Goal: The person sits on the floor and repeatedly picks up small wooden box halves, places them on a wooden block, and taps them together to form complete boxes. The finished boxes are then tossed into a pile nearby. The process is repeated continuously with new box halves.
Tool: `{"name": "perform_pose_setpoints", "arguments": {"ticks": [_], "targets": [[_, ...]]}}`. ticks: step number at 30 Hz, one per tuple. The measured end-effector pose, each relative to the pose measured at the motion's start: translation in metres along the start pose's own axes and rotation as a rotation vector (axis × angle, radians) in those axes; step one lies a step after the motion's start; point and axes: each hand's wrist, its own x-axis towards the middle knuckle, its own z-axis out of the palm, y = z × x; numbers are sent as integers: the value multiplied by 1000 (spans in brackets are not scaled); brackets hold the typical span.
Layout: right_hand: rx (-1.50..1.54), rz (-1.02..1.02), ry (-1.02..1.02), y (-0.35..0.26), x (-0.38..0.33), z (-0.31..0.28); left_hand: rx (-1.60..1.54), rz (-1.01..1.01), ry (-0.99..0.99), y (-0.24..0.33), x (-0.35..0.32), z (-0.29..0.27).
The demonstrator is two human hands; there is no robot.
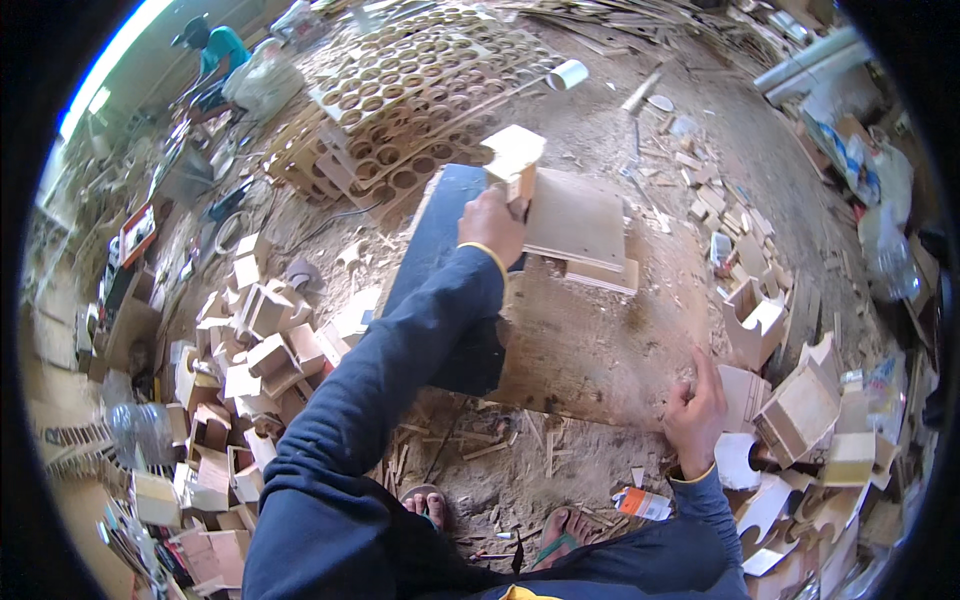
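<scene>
Item one: a small pale wooden block assembly (514, 158) is being gripped by the left hand (492, 225), whose fingers are closed around its lower part. The piece is being held upright at the far end of the work surface, over the left edge of a stack of flat plywood squares (580, 225).

Item two: the right hand (695, 405) is being rested at the near right edge of a large worn plywood board (590, 345), fingers loosely curled against the board's edge; nothing is seen being held in it. The two hands are well apart.

Item three: a dark blue panel (440, 240) is lying along the left side of the board, partly covered by the left sleeve.

Item four: perforated plywood sheets (420, 90), cut through with round holes, are being kept in piles on the far left of the floor, with a white cylinder (567, 74) just beyond them.

Item five: small box-shaped wooden pieces (260, 340) are being heaped to the left, and house-shaped cut-outs (795, 410) to the right.

Item six: an orange-and-white tube (642, 503) is lying on the sawdust-covered floor, near the sandalled feet (500, 520).

Item seven: another person (215, 50) is bending over at the far left.
</scene>
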Motion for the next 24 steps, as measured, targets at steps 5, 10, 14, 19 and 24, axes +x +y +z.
{"name": "perform_pose_setpoints", "arguments": {"ticks": [5,10,14,19,24], "targets": [[41,29,-34,5,0,4,-90,-63,-73,-2,5,4],[-16,29,-88,9,1,4,-225,-51,-20,-10,29,32],[-63,57,-96,15,2,6,-224,-47,-35,-6,76,64],[-80,8,-114,20,2,5,-173,104,-69,-27,128,42],[-98,0,-120,4,8,0,-228,11,263,-142,143,-51]]}}
